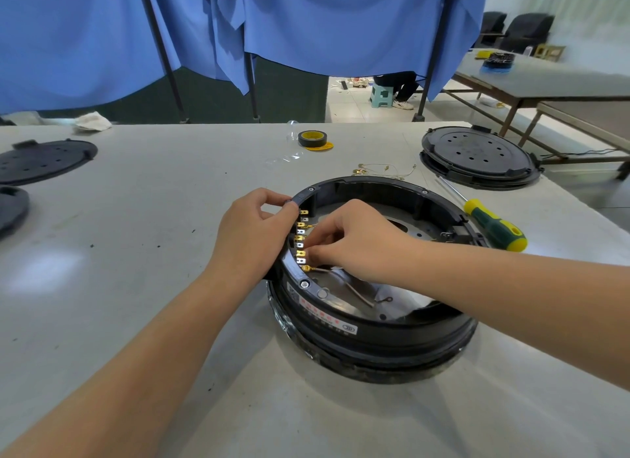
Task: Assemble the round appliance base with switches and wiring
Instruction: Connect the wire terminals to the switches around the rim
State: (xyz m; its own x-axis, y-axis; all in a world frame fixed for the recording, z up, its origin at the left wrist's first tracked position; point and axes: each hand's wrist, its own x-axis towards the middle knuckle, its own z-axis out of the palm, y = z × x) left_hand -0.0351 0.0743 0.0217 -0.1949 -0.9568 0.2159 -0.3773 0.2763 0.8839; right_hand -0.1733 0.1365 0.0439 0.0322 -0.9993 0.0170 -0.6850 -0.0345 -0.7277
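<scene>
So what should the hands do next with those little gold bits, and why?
Probably push the connector onto its tab. The right hand pinches at the row of gold terminals inside the round base, the left hand grips the rim to steady it, and one wire already hangs from the lowest terminal.

black base (375, 334), yellow-green screwdriver (494, 227); seemingly brass terminals (301, 242)

Bare table (143, 253) lies left; screwdriver (491, 224) and stacked lids (477, 157) crowd the right.
</scene>
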